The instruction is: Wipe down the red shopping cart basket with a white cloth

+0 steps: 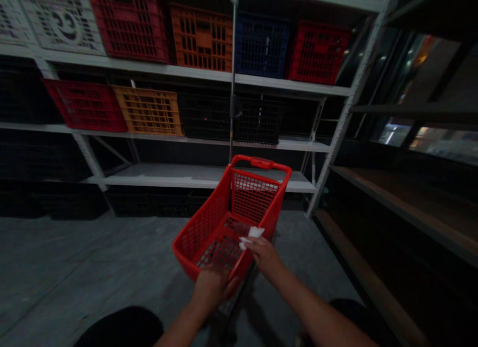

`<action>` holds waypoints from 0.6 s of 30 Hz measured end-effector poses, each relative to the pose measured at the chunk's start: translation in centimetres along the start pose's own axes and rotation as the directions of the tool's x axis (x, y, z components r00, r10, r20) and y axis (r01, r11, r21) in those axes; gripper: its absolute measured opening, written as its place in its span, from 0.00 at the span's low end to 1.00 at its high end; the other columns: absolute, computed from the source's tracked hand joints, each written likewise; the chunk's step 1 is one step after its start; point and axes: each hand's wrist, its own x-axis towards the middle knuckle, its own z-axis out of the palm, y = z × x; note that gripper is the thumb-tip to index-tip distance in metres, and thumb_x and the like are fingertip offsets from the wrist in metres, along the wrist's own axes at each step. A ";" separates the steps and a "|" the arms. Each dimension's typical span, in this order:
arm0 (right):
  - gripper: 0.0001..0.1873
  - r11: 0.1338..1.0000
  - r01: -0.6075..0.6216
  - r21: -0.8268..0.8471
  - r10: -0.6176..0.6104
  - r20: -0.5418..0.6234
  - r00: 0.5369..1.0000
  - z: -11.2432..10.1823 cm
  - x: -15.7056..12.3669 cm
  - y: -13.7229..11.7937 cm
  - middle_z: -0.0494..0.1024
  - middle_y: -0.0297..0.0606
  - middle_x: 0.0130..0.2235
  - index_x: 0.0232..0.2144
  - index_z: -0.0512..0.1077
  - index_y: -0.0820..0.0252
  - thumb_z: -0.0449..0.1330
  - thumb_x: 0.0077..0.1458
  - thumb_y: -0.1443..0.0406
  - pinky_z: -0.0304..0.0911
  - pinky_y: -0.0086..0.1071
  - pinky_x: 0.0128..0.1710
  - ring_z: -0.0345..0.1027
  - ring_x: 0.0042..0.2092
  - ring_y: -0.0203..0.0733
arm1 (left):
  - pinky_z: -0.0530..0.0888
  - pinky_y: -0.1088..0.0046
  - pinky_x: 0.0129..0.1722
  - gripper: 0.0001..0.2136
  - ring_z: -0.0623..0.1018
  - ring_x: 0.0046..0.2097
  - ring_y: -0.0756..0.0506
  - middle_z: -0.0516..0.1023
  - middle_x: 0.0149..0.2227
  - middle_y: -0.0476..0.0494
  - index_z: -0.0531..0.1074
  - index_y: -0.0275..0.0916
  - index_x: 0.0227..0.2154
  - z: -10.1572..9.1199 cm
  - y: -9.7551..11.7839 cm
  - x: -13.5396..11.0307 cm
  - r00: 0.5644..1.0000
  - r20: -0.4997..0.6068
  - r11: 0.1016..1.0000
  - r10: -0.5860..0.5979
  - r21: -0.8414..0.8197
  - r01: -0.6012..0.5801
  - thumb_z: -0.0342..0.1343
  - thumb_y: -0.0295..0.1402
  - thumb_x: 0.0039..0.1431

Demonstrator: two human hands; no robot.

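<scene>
Cart (209, 215): red, square mesh. Wad (255, 232) at cart's rim: white. Behind cart: orange crate (203, 39), yellow crate (154, 111); another crate (262, 47) probably dark blue, light poor.

A pale metal rack (168, 173) runs across the dim room, its upper shelves lined with coloured plastic crates (204, 38). A grey floor (85, 262) spreads in front of the rack, and a second shelving unit with brownish boards (403, 202) stands to its right. Beyond those boards, right of the rack, lit openings (395, 132) and an orange glow (424, 49) show, while deep shadow fills the space behind the rack.
</scene>
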 end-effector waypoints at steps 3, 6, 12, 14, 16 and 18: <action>0.22 0.993 -0.100 -0.054 0.095 -0.084 0.992 -1.7 1.9 4.1 0.73 0.38 0.46 0.41 0.72 0.56 0.48 0.47 0.76 0.62 0.38 0.48 0.66 0.47 0.38 | 0.67 0.70 0.31 0.19 0.74 0.29 0.46 0.75 0.23 0.42 0.71 0.38 0.23 0.3 -1.1 -1.0 1.000 0.017 1.000 0.023 -0.017 -0.022 0.39 0.42 0.58; 0.21 0.980 -0.180 -0.080 0.165 -0.162 0.973 -2.2 2.9 5.6 0.73 0.39 0.46 0.39 0.73 0.58 0.48 0.47 0.76 0.61 0.38 0.49 0.66 0.47 0.39 | 0.66 0.72 0.30 0.19 0.73 0.28 0.47 0.75 0.22 0.43 0.71 0.38 0.22 0.4 -2.1 -1.8 0.999 0.026 0.999 0.031 -0.036 -0.030 0.40 0.42 0.57; 0.18 0.995 -0.102 -0.024 0.099 -0.102 0.990 1.0 0.9 -1.5 0.76 0.40 0.40 0.38 0.73 0.59 0.49 0.48 0.75 0.63 0.35 0.44 0.68 0.41 0.39 | 0.65 0.70 0.31 0.20 0.72 0.29 0.47 0.74 0.23 0.43 0.70 0.39 0.23 -0.2 -3.8 -2.7 0.998 0.011 0.996 0.054 -0.065 -0.053 0.39 0.45 0.57; 0.18 0.999 -0.038 0.000 0.038 -0.032 0.999 1.9 0.3 -3.3 0.75 0.40 0.43 0.41 0.72 0.59 0.50 0.49 0.74 0.63 0.33 0.45 0.67 0.43 0.39 | 0.65 0.69 0.33 0.20 0.72 0.30 0.47 0.74 0.24 0.43 0.70 0.38 0.23 -0.4 -4.3 -2.9 0.998 0.012 0.995 0.065 -0.075 -0.064 0.39 0.45 0.57; 0.20 1.000 0.003 -0.001 -0.003 0.012 1.000 1.8 0.3 -3.2 0.74 0.40 0.44 0.42 0.71 0.59 0.50 0.48 0.75 0.62 0.33 0.46 0.67 0.43 0.38 | 0.65 0.69 0.34 0.19 0.71 0.31 0.47 0.73 0.24 0.44 0.70 0.38 0.23 -0.5 -4.9 -3.2 0.996 0.020 0.991 0.091 -0.105 -0.089 0.39 0.44 0.58; 0.21 1.000 -0.004 -0.024 0.004 0.008 1.000 0.8 0.8 -1.6 0.75 0.42 0.43 0.41 0.72 0.60 0.50 0.46 0.77 0.62 0.34 0.46 0.67 0.43 0.39 | 0.65 0.69 0.35 0.18 0.71 0.30 0.48 0.73 0.24 0.45 0.69 0.39 0.23 -0.5 -5.7 -3.4 0.993 0.022 0.986 0.112 -0.129 -0.109 0.40 0.42 0.58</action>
